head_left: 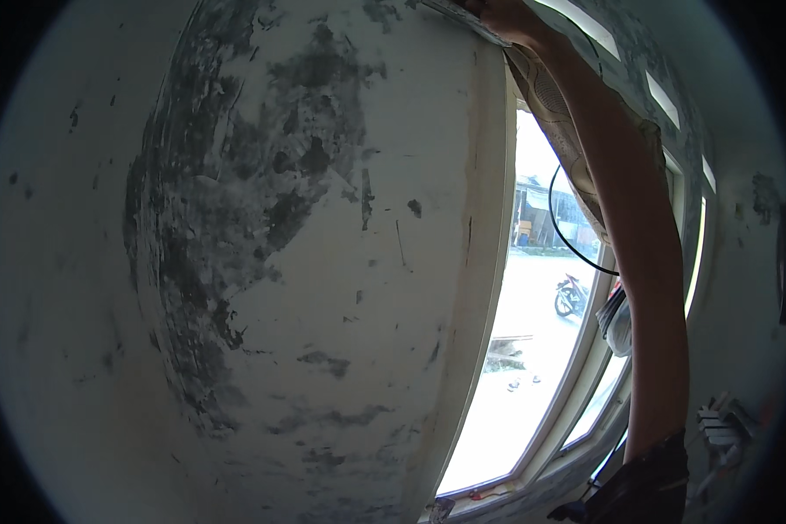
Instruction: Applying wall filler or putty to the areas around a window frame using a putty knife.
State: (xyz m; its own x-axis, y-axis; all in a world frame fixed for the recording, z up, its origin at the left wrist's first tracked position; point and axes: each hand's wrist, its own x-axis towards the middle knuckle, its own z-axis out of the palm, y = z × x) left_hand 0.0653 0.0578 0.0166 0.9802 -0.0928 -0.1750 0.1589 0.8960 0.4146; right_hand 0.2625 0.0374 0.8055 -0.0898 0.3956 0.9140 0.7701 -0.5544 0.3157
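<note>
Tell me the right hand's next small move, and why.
Probably slide the flat tool down and leftward over the wall: the right hand holds it high beside the window, and below and to its left the wall looks patchy, with dark grey areas amid white. Whether the tool touches the wall is unclear.

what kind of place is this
Probably a room being renovated or refinished, perhaps at street level: the wall is white with rough, patchy grey areas, and through the tall window a motorcycle stands outside.
</note>
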